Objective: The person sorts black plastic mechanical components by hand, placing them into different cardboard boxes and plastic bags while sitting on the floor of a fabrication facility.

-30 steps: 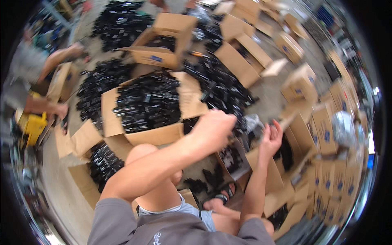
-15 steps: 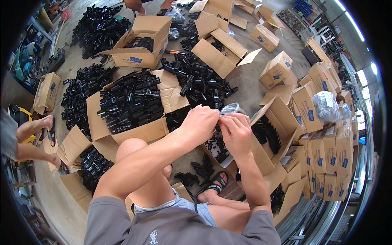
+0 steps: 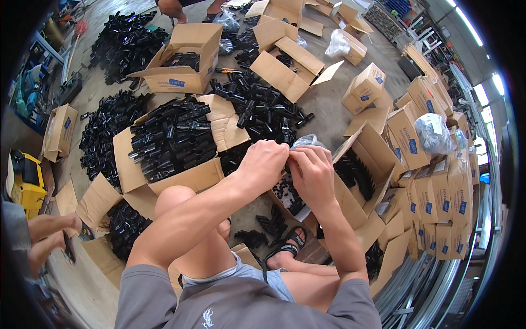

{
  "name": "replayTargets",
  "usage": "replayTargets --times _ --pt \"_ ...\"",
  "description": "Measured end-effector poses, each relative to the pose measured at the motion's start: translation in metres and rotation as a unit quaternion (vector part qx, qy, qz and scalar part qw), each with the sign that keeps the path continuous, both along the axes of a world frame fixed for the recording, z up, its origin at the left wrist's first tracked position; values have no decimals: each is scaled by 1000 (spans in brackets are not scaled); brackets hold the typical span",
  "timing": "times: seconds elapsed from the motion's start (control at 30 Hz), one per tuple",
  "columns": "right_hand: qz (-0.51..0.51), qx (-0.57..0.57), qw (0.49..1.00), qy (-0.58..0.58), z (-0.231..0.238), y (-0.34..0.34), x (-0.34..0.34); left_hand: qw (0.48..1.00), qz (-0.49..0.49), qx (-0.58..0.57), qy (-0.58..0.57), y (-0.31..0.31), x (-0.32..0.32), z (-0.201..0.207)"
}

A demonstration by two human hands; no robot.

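The person's left hand [image 3: 265, 164] and right hand [image 3: 314, 170] meet in front of the knees. The fingers of both are curled inward, their tips almost together; whether they pinch something small cannot be told. Small dark parts [image 3: 286, 193] lie in an open box just below the hands. For fine fingertip work like this, one hand would best steady while the other makes small movements, both staying above that box so a dropped piece is easily recovered. Just past the hands sits a clear plastic bag [image 3: 308, 141]; any contact with it is unclear, and keeping its loose film away from the fingertips would help. Beyond, a carton [image 3: 189, 175] brims with black pieces [image 3: 175, 137], near a loose black pile [image 3: 263, 104]. Farther off stands another open carton [image 3: 159, 84].
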State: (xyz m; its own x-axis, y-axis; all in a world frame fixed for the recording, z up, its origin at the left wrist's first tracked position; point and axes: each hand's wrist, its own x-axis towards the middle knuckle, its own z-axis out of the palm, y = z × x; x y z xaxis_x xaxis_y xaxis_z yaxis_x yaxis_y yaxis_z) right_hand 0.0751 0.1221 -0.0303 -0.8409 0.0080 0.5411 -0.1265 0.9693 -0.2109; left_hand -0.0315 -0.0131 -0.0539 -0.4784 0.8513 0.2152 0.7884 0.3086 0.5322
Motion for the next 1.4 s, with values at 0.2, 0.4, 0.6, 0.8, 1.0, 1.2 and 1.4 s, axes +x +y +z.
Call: replayTargets --times 0.2,0.4,0.6,0.8,1.0,1.2,1.4 --pt "-11 17 999 -30 5 -1 -2 999 14 -9 -30 1 3 12" --pt "-34 -3 998 -57 12 4 4 997 18 -18 -67 1 5 22" --pt "-100 -163 981 22 1 17 17 991 21 33 -130 -6 6 39" --pt "29 -697 707 -114 -16 25 36 953 2 90 -289 -11 0 60" --pt "35 -713 696 -74 -1 20 45 879 -4 156 -451 -11 4 58" --pt "-11 -725 686 -53 7 9 49 886 35 144 -439 -9 19 61" --pt "-87 -676 730 -41 10 5 46 835 37 129 -534 -7 19 46"
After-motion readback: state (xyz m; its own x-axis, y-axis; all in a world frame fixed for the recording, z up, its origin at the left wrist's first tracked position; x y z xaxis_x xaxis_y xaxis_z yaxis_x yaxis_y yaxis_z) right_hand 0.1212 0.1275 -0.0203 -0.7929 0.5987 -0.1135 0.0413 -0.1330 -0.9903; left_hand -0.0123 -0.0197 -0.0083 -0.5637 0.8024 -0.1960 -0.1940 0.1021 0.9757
